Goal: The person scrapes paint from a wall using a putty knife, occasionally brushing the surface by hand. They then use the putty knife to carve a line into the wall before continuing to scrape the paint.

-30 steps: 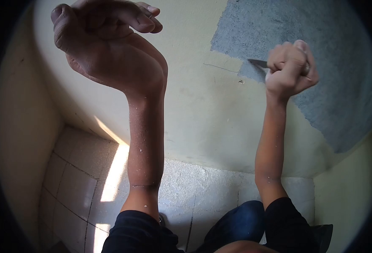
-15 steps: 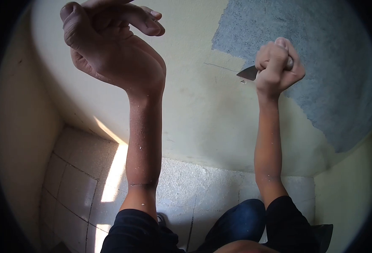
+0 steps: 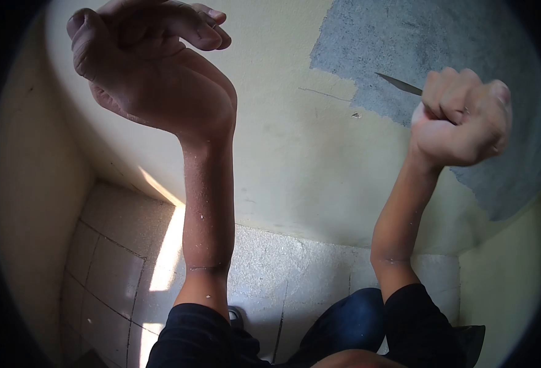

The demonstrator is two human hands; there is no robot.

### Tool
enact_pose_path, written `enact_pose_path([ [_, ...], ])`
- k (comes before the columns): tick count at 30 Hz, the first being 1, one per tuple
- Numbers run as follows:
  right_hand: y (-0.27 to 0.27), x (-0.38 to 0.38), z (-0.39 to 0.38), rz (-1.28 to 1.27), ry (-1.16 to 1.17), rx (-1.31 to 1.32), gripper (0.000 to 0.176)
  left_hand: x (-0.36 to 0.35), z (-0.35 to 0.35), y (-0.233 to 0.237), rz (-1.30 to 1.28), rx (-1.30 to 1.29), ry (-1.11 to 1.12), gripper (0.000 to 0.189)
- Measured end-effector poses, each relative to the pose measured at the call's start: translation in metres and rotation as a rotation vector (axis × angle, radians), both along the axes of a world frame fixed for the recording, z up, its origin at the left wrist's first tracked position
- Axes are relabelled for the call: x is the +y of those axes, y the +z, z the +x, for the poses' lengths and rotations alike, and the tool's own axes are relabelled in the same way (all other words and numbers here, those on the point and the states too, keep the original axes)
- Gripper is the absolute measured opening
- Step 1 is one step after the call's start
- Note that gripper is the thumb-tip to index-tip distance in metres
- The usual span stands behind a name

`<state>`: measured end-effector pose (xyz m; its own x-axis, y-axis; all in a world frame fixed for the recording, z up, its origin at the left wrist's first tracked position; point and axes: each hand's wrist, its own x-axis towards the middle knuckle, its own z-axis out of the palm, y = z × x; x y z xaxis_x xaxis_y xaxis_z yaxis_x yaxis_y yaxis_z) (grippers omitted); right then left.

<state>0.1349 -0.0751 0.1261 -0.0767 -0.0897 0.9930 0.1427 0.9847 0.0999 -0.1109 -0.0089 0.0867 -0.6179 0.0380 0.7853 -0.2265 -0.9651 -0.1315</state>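
My right hand [image 3: 463,119] is closed in a fist around a scraper, held up in front of the grey patch [image 3: 368,43] where the wall's paint is gone. Its thin metal blade [image 3: 399,83] sticks out to the left, seen almost edge-on; the fist hides the handle. At the upper left my left hand [image 3: 160,80] is raised near the painted wall [image 3: 282,147], its thumb apart and its fingers loosely bent. Nothing shows in it, though the frame's top edge cuts off part of the fingers. A thin crack and a small chip mark [image 3: 356,115] show beside the patch.
Pale tiles with white dust and specks cover the floor [image 3: 276,257] along the wall's foot. Side walls stand close on the left [image 3: 31,159] and right [image 3: 515,264]. My bent knee [image 3: 350,319] is below, and sunlight strips fall on the left tiles.
My right hand has swung right and turned with the scraper, whose blade has come away from the paint's edge. My left hand has shifted slightly left.
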Motion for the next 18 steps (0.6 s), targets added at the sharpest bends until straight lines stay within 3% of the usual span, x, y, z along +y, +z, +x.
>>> enact_pose_path([
  [2, -0.031, 0.051, -0.002, -0.005, -0.283, 0.096, 0.039, 0.001, 0.002, 0.001, -0.018, -0.01, 0.036, 0.059],
  [3, -0.036, 0.054, -0.009, -0.22, -0.275, 0.118, 0.039, 0.0, 0.002, 0.004, -0.015, -0.012, 0.057, 0.059],
  [5, -0.036, 0.038, -0.006, -0.156, -0.175, 0.147, 0.038, -0.003, -0.002, 0.006, 0.003, -0.038, 0.002, 0.059],
  [7, -0.017, 0.002, -0.005, -0.114, 0.117, 0.081, 0.037, -0.004, -0.005, 0.004, 0.003, -0.037, 0.013, 0.06],
  [11, -0.036, 0.053, -0.002, -0.067, -0.212, 0.107, 0.036, -0.002, -0.001, 0.005, 0.008, 0.007, 0.036, 0.061],
  [12, -0.039, 0.055, -0.01, -0.17, -0.214, 0.134, 0.036, -0.002, -0.001, 0.006, 0.014, 0.009, 0.032, 0.061],
  [14, -0.035, 0.035, -0.006, -0.088, -0.136, 0.123, 0.037, -0.003, -0.005, 0.008, 0.046, -0.014, -0.002, 0.062],
  [16, -0.022, 0.008, 0.002, -0.066, 0.098, 0.074, 0.036, -0.004, -0.006, 0.005, 0.039, -0.027, 0.006, 0.062],
  [18, -0.022, 0.03, -0.004, 0.054, -0.087, 0.075, 0.036, -0.007, 0.0, 0.006, 0.015, -0.031, 0.023, 0.061],
])
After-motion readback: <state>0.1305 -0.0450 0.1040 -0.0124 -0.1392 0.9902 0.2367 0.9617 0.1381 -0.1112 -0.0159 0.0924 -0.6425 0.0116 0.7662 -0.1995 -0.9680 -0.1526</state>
